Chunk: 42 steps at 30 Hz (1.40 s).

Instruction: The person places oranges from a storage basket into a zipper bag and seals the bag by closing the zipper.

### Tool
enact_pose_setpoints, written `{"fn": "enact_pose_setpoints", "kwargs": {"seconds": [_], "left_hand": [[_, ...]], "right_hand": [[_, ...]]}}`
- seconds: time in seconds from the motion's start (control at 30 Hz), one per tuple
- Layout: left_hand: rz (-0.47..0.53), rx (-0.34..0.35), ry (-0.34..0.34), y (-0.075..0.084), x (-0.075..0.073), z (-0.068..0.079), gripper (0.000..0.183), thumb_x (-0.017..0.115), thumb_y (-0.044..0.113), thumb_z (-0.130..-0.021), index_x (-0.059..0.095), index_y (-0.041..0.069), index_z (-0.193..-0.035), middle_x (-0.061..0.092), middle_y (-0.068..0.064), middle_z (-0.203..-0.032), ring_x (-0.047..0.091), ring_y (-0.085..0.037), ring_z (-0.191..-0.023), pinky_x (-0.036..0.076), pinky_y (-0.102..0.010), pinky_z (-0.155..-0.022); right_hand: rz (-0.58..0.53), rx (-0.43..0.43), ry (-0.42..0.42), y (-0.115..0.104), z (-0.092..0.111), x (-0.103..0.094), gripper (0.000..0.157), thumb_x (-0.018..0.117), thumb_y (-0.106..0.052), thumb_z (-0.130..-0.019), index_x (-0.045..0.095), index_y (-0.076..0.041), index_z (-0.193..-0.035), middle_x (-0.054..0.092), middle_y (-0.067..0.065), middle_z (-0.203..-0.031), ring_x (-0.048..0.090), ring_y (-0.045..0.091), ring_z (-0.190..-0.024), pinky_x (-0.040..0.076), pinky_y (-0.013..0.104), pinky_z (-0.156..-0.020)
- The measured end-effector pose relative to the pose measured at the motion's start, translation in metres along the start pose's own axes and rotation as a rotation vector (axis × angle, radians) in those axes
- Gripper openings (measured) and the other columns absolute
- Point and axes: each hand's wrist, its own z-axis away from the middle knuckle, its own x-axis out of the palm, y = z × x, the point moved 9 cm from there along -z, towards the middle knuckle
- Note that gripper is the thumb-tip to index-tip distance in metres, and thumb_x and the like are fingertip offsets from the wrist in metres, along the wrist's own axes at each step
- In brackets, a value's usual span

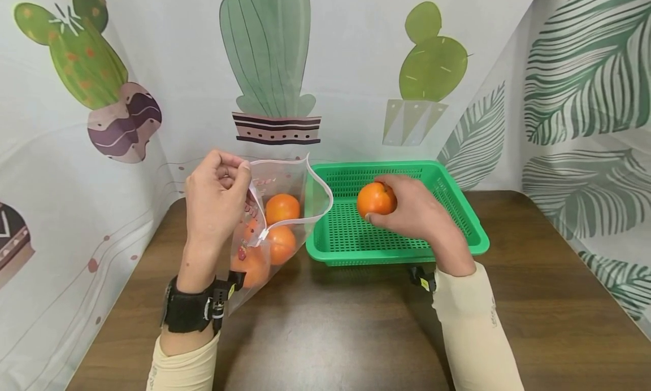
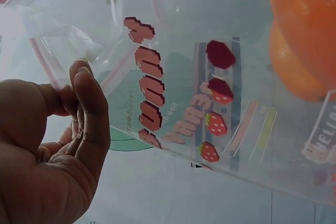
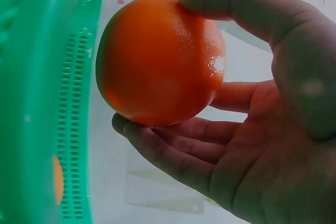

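My left hand [image 1: 216, 196] pinches the rim of a clear zip bag [image 1: 317, 207] between thumb and fingers, and the bag's mouth gapes. Several oranges [image 1: 282, 209] lie inside, seen through the printed plastic. In the left wrist view, pink lettering and strawberry pictures cover the bag [image 2: 173, 103], with oranges [image 2: 299, 61] at its right. My right hand [image 1: 414, 207] grips another orange [image 1: 375, 200] above the green basket [image 1: 396, 257]. The right wrist view shows the thumb on one side of that orange [image 3: 160, 61] and fingers on the other.
The slotted basket stands at the back of the brown wooden table [image 1: 325, 334], just right of the bag. Behind the table hangs a white cloth [image 1: 356, 69] printed with cacti and leaves. Black straps with a small camera [image 1: 190, 306] sit on the left wrist.
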Motion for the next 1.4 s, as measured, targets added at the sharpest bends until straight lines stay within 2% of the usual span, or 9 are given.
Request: {"fn": "enact_pose_setpoints", "kwargs": {"seconds": [0.43,0.97,1.2,1.4], "left_hand": [[0.009,0.009,-0.007,0.001,0.003,-0.001,0.014,0.064,0.013,-0.105,0.067,-0.001,-0.105,0.071,-0.011,-0.077,0.065,-0.01,-0.048,0.052,-0.021,-0.045],[0.044,0.018,-0.019,-0.001,0.008,0.0,0.011,0.065,0.008,-0.104,0.066,-0.003,-0.104,0.069,-0.013,-0.075,0.063,-0.011,-0.047,0.053,-0.022,-0.046],[0.043,0.009,-0.027,-0.001,0.009,0.0,0.013,0.064,0.01,-0.104,0.066,-0.002,-0.104,0.069,-0.012,-0.075,0.064,-0.012,-0.047,0.054,-0.023,-0.046],[0.028,0.011,-0.024,0.0,0.007,0.0,0.014,0.064,0.012,-0.105,0.065,-0.002,-0.103,0.068,-0.012,-0.075,0.065,-0.014,-0.048,0.054,-0.022,-0.047]], "right_hand": [[0.006,-0.032,0.105,-0.017,0.012,-0.021,0.059,0.082,-0.031,-0.087,0.062,-0.008,-0.137,0.065,0.01,-0.123,0.058,0.03,-0.109,0.056,0.049,-0.086],[-0.103,-0.083,0.19,-0.033,0.023,-0.033,0.058,0.085,-0.034,-0.088,0.064,-0.01,-0.136,0.067,0.004,-0.122,0.066,0.023,-0.101,0.057,0.042,-0.083],[-0.153,-0.117,0.209,-0.049,0.024,-0.032,0.06,0.086,-0.035,-0.087,0.063,-0.01,-0.137,0.067,0.003,-0.125,0.067,0.023,-0.102,0.057,0.042,-0.085],[-0.189,-0.175,0.272,-0.069,0.028,-0.038,0.059,0.088,-0.033,-0.086,0.065,-0.011,-0.136,0.068,0.0,-0.124,0.067,0.02,-0.099,0.058,0.042,-0.086]]}}
